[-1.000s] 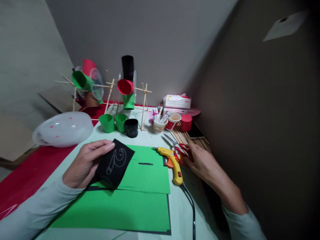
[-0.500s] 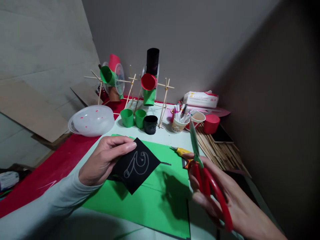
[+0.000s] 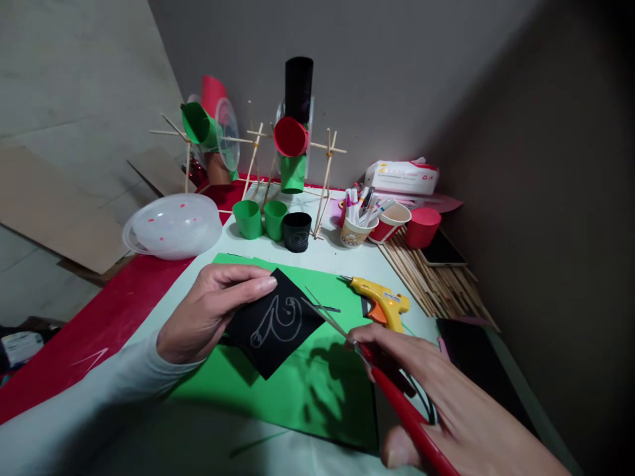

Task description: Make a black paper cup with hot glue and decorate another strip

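My left hand (image 3: 213, 307) pinches a piece of black paper (image 3: 270, 350) between thumb and fingers. A curled shape is drawn on the paper in a light line. My right hand (image 3: 426, 377) is closed round the red handles of a pair of scissors (image 3: 401, 403). The scissor blades are parted and point left, at the right corner of the black paper; whether they touch it I cannot tell. Under both hands lies a green sheet (image 3: 297, 410). A yellow glue gun (image 3: 380, 294) rests just beyond my right hand.
Green cups (image 3: 248, 219) and a black cup (image 3: 297, 233) stand behind the sheet. Further back are stick frames holding coloured paper tubes (image 3: 292, 137). A clear plastic bowl (image 3: 181, 228) sits left. On the right are a cup of markers (image 3: 358, 231), wooden sticks (image 3: 431, 281) and a tissue pack (image 3: 401, 178).
My right hand has swung the scissors from upright down and left to the paper, with the blades now spread. My left hand keeps its hold. The view has tilted slightly down.
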{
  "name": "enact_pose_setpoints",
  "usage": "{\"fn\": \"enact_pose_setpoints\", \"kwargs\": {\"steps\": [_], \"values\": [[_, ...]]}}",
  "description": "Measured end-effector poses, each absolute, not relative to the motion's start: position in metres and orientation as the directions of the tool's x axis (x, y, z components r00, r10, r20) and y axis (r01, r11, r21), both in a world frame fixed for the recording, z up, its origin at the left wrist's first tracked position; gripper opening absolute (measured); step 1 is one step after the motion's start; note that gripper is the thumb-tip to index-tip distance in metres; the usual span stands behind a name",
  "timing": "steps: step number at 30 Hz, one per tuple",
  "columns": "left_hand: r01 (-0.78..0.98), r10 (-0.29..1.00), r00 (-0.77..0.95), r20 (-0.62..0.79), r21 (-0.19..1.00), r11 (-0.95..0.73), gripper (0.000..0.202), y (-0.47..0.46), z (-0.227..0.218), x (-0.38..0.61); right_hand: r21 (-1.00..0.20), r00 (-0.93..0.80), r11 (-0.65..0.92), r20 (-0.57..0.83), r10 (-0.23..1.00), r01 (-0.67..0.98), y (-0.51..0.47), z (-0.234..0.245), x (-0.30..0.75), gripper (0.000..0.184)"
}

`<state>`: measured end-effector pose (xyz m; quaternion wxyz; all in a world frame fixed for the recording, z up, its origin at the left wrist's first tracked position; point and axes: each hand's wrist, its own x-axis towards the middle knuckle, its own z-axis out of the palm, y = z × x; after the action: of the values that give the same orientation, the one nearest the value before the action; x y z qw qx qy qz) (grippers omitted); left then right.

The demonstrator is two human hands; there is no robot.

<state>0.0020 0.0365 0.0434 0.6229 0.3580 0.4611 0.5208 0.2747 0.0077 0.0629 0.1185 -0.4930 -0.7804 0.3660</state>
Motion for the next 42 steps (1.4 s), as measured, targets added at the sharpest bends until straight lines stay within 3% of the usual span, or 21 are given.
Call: {"fn": "enact_pose_setpoints", "kwargs": {"steps": [10, 19, 26, 36, 42], "values": [[-0.198, 0.976, 0.021, -0.217, 0.956, 0.217, 0.022, 0.039, 0.045, 0.005, -0.686, -0.509, 0.272, -0.166, 0.845, 0.675, 0.008, 0.065, 0.274, 0.055], [-0.242, 0.964, 0.062, -0.259, 0.933, 0.267, 0.021, 0.038, 0.042, 0.005, -0.677, -0.503, 0.242, -0.218, 0.836, 0.695, 0.005, 0.061, 0.277, 0.072], [-0.216, 0.964, 0.052, -0.262, 0.939, 0.266, 0.018, 0.037, 0.040, 0.007, -0.698, -0.524, 0.241, -0.223, 0.822, 0.674, 0.008, 0.063, 0.270, 0.056], [-0.197, 0.963, 0.114, -0.243, 0.945, 0.262, 0.019, 0.033, 0.039, 0.010, -0.654, -0.502, 0.268, -0.198, 0.842, 0.707, 0.007, 0.058, 0.267, 0.062], [-0.193, 0.962, 0.104, -0.253, 0.944, 0.269, 0.015, 0.035, 0.037, 0.012, -0.655, -0.512, 0.303, -0.150, 0.845, 0.692, 0.005, 0.058, 0.269, 0.051]]}}
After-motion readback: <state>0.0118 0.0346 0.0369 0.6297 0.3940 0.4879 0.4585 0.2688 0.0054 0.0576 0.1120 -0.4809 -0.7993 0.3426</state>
